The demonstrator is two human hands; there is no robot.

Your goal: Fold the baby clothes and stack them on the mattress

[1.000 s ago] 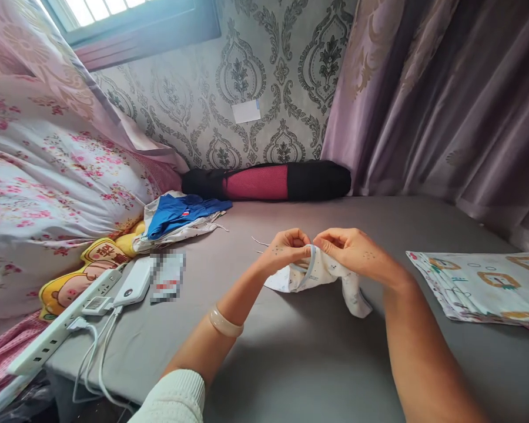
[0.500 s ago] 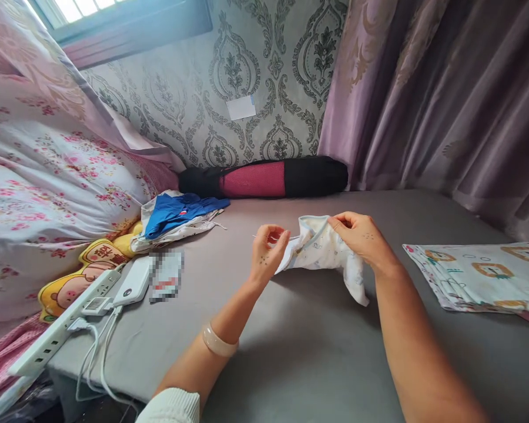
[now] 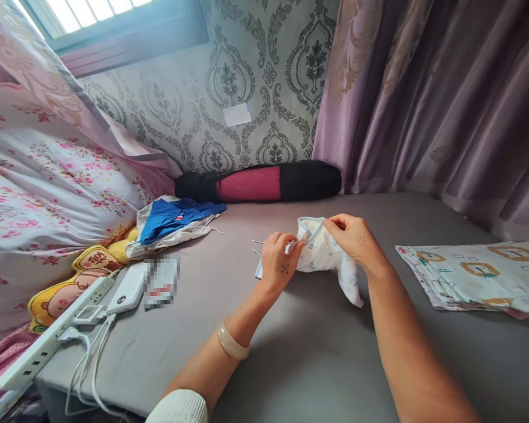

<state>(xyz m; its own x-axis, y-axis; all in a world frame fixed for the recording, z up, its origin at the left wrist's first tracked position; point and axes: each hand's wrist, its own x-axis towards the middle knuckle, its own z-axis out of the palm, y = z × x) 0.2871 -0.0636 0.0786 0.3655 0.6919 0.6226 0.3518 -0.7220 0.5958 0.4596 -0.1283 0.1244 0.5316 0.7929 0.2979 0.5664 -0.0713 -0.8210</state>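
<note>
One shirt (image 3: 322, 256) inside bed (image 3: 326, 364) edges, likely light, soft. Right hand (image 3: 355, 238) pinches neck trim (image 3: 309, 219), good spot; left hand (image 3: 279, 258), grip unclear.

White ribbed left sleeve (image 3: 178, 406), pale bangle (image 3: 233, 342), small dark dot markings (image 3: 285, 268).

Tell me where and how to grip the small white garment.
Probably pinch the small white garment by its drooping sleeve, from the near side: its loose end points that way, clear of the right hand, which pinches the blue-trimmed neckline.
</note>
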